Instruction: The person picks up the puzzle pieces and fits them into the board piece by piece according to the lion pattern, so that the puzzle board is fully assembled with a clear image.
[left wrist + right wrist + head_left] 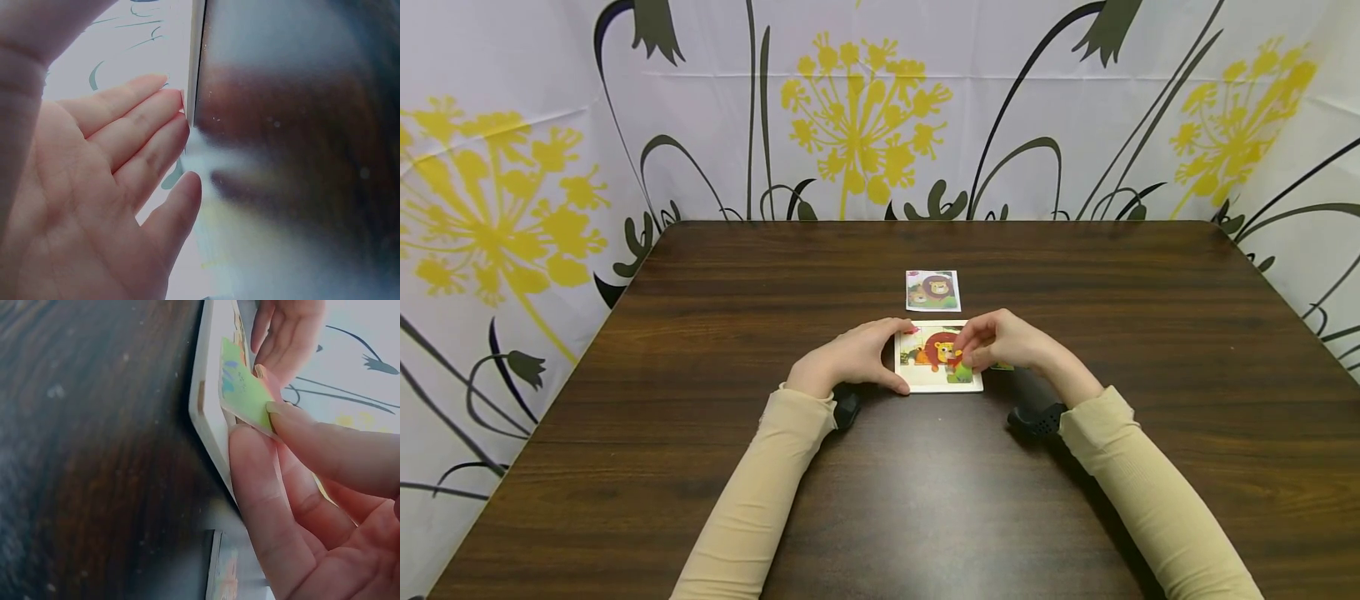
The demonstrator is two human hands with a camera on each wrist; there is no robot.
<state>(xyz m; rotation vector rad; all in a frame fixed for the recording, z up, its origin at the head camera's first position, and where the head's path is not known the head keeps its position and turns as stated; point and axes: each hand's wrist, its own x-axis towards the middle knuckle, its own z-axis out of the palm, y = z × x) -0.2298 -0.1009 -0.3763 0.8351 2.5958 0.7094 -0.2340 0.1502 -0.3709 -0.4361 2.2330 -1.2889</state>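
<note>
A white-framed lion puzzle tray [936, 387] lies on the table, with several pieces in it and pale bare areas. My right hand [1007, 342] is over the tray's right side. It pinches a green puzzle piece [247, 394] between thumb and fingers; in the right wrist view the piece tilts against the tray. My left hand [857, 357] rests along the tray's left side, thumb at the near corner and forefinger at the far one. Its fingers [147, 122] look nearly straight in the left wrist view. Another piece [1002, 367] lies right of the tray, partly hidden by my right hand.
A lion picture card [932, 292] lies just beyond the tray. Both rest on a dark wooden table [760, 283], whose far edge meets a white curtain [715, 108] with yellow and grey flowers. Black devices [1036, 421] sit at both wrists.
</note>
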